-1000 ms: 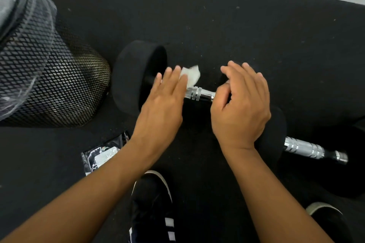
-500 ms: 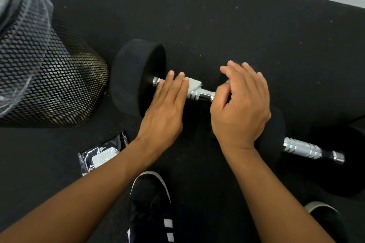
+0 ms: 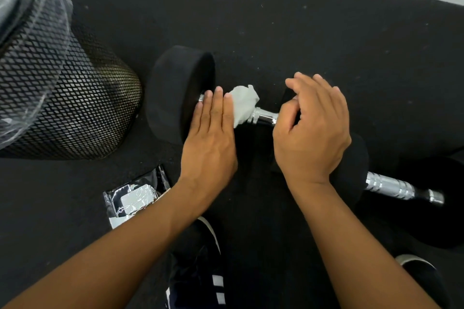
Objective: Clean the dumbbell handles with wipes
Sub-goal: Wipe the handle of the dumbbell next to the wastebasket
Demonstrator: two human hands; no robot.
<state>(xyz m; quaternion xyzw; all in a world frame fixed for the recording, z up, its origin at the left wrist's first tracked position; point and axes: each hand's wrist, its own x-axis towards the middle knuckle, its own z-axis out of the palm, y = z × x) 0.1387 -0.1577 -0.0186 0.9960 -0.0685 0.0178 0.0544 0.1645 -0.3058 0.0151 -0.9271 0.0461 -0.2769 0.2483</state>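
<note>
Straight fingers (image 3: 213,108) of the left hand (image 3: 209,140) pressed together on the wipe (image 3: 242,105) at the handle's (image 3: 263,118) nine o'clock end, where it could slip off.

dumbbell (image 3: 179,94): black round-headed weight lying on its side on the black floor mat, its axis running from upper left to lower right; left head fully in view, right head mostly hidden.
handle (image 3: 263,116): chrome bar with ringed grooves, only a short shiny stretch visible between wipe and right head.
wipe (image 3: 242,104): white, crumpled, draped over the handle's left part, just beside the left head.
second dumbbell handle (image 3: 391,187): chrome, grooved, lying at lower right on the mat.
wipes packet (image 3: 134,199): black glossy pouch with white label, flat on the mat, lower left.
</note>
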